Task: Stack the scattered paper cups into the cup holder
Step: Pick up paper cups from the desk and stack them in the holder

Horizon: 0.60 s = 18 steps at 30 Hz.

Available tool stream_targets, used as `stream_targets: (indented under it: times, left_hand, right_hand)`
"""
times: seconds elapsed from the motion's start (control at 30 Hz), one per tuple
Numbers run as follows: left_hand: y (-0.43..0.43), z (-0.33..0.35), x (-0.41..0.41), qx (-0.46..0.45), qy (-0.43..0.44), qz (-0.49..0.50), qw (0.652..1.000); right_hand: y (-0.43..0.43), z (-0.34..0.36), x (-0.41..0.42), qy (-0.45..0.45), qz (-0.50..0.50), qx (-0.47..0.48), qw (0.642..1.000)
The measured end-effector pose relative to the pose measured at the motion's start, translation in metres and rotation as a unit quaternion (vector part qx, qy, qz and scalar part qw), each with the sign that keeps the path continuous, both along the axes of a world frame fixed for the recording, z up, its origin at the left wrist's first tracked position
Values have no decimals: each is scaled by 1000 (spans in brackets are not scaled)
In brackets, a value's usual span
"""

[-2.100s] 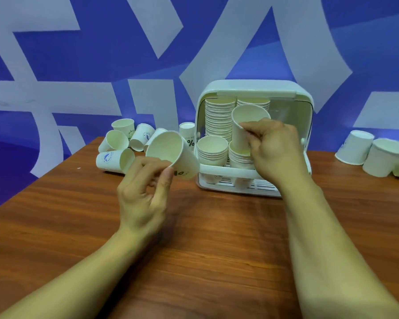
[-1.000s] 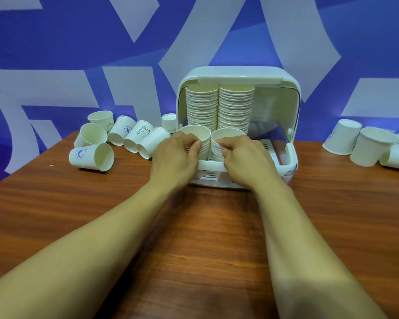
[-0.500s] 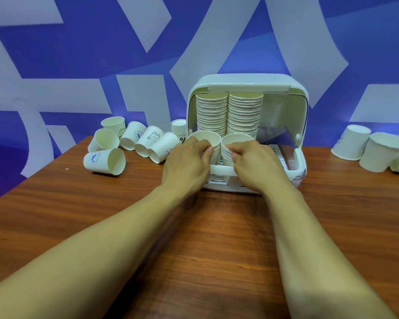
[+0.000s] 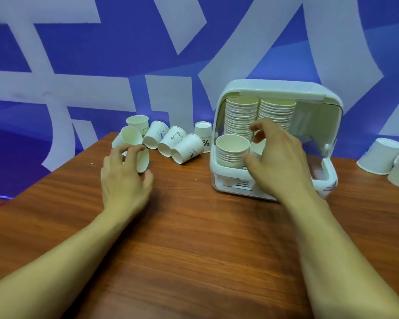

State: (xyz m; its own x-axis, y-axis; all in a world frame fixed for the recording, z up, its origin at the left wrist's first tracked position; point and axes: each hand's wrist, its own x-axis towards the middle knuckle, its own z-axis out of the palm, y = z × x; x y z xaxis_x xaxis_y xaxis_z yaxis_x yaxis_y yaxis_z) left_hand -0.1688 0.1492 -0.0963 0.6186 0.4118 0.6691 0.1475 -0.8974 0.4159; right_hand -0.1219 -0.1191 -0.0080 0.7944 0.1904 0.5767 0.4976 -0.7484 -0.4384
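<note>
The person's left hand (image 4: 124, 180) is closing on a small white paper cup (image 4: 142, 161) that is lying on its side toward the left of the brown wood-grain surface (image 4: 217, 249), with its open mouth facing right. The fingers (image 4: 122, 151) are curling over the cup's body and the thumb is sitting just under its rim, though the hand is slightly blurred. Just behind it, six more loose white paper cups (image 4: 171, 141) are lying or standing in a cluster, some showing small printed drawings. To their right, the white plastic cup holder (image 4: 224, 178), a boxy case with a rounded lid flipped up, is standing on the surface. Two tall stacks of nested cups (image 4: 240, 116) are filling its back row, and a short stack (image 4: 232, 149) is sitting at the front left. The right hand (image 4: 279, 157) is hovering over the holder's front right, hiding most of the stack there. Its fingers are loosely spread and gently bent, pinching nothing. Further white paper cups (image 4: 378, 157) are resting mouth-down at the far right, well apart from the holder.
</note>
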Motion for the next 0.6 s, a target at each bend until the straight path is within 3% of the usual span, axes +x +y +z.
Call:
stream_targets:
  times: [0.1, 0.2, 0.37, 0.6]
  left_hand:
    - [34, -4, 3, 0, 94, 63, 994]
    - [48, -13, 11, -6, 142, 61, 988]
    - [58, -26, 27, 58, 177, 2, 982]
    - [75, -28, 22, 24, 154, -38, 987]
  right_hand:
    - [24, -6, -13, -2, 47, -15, 999]
    - [46, -17, -21, 2, 87, -40, 995]
    - [80, -33, -22, -2, 109, -61, 992]
    - [137, -56, -6, 48, 125, -102, 986]
